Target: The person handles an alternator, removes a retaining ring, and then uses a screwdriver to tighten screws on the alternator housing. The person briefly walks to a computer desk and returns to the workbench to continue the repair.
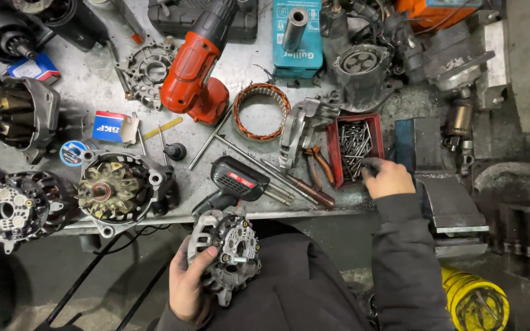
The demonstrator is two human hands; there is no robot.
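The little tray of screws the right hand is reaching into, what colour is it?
Red. The tray shows best in the head view, with the right hand at its lower corner.

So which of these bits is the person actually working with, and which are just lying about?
In use:
left hand holding the alternator
right hand reaching into the red tray of bolts

Lying about:
red drill
copper winding ring
soldering gun
pliers
other alternators

Red tray (335, 149), red drill (194, 67), silver alternator (228, 251)
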